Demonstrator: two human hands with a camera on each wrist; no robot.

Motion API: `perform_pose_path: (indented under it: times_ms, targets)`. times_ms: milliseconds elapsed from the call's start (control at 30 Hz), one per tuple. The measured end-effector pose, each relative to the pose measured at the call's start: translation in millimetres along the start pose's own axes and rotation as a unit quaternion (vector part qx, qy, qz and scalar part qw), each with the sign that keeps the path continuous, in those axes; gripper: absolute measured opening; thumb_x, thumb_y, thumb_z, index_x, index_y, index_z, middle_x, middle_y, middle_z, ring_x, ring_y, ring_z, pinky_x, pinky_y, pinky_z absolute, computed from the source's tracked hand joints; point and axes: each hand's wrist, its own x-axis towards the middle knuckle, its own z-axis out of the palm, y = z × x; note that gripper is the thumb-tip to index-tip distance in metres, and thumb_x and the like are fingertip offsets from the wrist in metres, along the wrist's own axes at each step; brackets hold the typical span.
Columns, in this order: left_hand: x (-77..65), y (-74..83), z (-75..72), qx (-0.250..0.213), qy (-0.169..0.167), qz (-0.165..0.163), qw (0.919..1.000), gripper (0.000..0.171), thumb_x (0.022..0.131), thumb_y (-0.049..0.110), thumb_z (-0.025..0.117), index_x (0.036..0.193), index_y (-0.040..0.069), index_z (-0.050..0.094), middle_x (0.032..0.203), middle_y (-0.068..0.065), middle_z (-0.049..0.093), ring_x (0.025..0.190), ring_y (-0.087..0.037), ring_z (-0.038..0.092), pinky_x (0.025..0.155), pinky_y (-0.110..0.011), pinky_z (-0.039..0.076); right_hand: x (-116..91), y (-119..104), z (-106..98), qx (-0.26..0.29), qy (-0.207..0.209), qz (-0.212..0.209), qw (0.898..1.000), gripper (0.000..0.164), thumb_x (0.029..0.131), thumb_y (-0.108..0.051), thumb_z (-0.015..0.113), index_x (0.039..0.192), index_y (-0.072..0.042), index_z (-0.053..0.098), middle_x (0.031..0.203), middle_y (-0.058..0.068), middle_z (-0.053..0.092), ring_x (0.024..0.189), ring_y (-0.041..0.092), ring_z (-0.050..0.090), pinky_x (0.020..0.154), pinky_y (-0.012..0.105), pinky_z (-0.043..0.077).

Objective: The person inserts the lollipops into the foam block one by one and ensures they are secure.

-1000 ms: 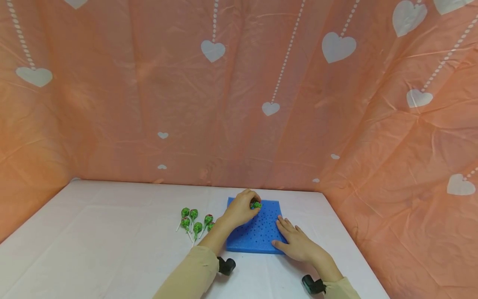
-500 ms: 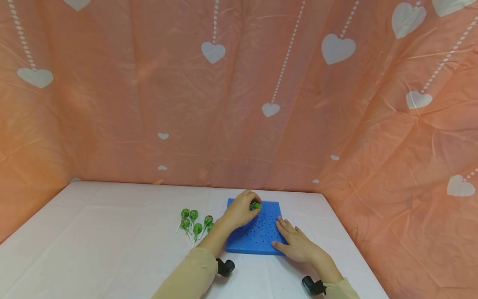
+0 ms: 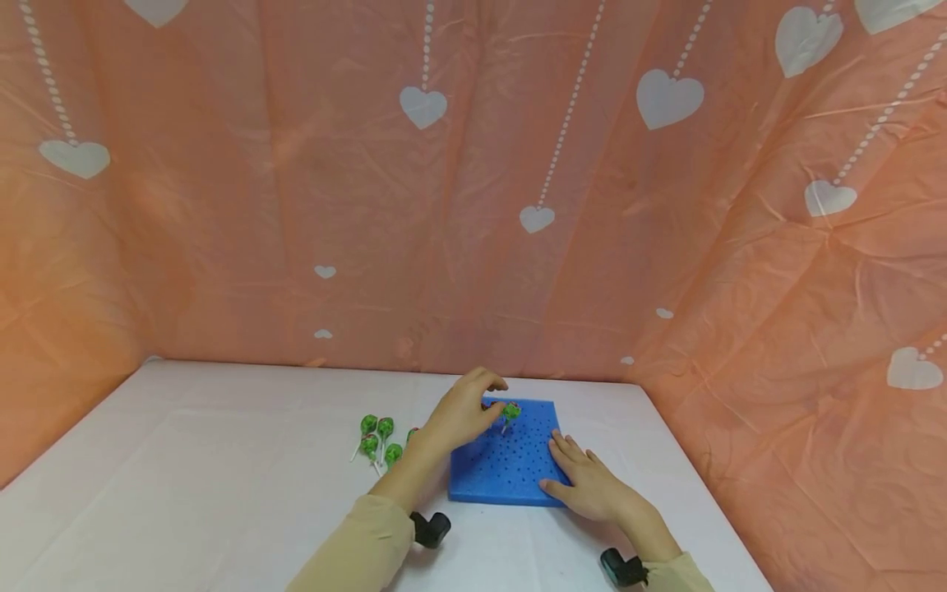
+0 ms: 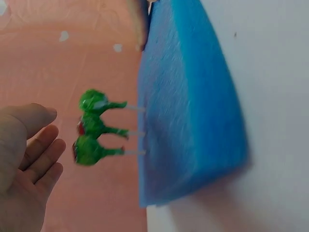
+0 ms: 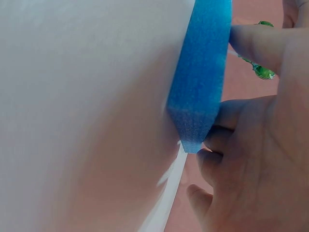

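A blue foam block (image 3: 510, 469) dotted with small holes lies on the table. Three lollipops in green wrappers stand in it by their white sticks, lined up in the left wrist view, the top one being a lollipop (image 4: 93, 101) with a pale patch. My left hand (image 3: 462, 415) is just off their heads, fingers apart and loosely bent, holding nothing. In the head view it hides part of the block's far left. My right hand (image 3: 588, 481) rests with straight fingers on the block's right edge; its thumb (image 5: 256, 46) lies along the top face in the right wrist view.
Several more green lollipops (image 3: 368, 445) lie loose on the white table (image 3: 222, 460), left of the block, partly behind my left forearm. An orange curtain (image 3: 473, 181) with white hearts stands behind and at both sides. A black wrist camera (image 3: 431, 530) sits on my left wrist.
My left hand has let go of the lollipop and drawn back to the left with its fingers spreading. The lollipop now stands in the block. My right hand has kept its place.
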Motion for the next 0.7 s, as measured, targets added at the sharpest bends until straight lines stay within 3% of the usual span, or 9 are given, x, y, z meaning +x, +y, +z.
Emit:
perform_pose_path:
  times_ms: [300, 700]
  targets:
    - [-14.4, -13.7, -35.8, 0.016, 0.041, 0.002, 0.999, 0.027, 0.096, 0.012, 0.076, 0.122, 0.01, 0.07, 0.121, -0.005, 0.066, 0.115, -0.028, 0.065, 0.097, -0.045, 0.056, 0.1, 1.0, 0.3, 0.003, -0.002, -0.001, 1.0, 0.081, 0.102, -0.044, 0.062, 0.158, 0.007, 0.033, 0.169, 0.022, 0.023, 0.157, 0.044, 0.015, 0.123, 0.068, 0.011]
    - [-37.5, -61.9, -76.0, 0.045, 0.093, 0.007, 0.9946, 0.029, 0.093, 0.008, 0.077, 0.121, 0.005, 0.07, 0.118, -0.009, 0.067, 0.108, -0.028, 0.066, 0.094, -0.048, 0.055, -0.3, 0.8, 1.1, 0.001, -0.003, -0.001, 1.0, 0.08, 0.103, -0.043, 0.061, 0.158, 0.007, 0.031, 0.169, 0.022, 0.021, 0.157, 0.044, 0.014, 0.123, 0.067, 0.011]
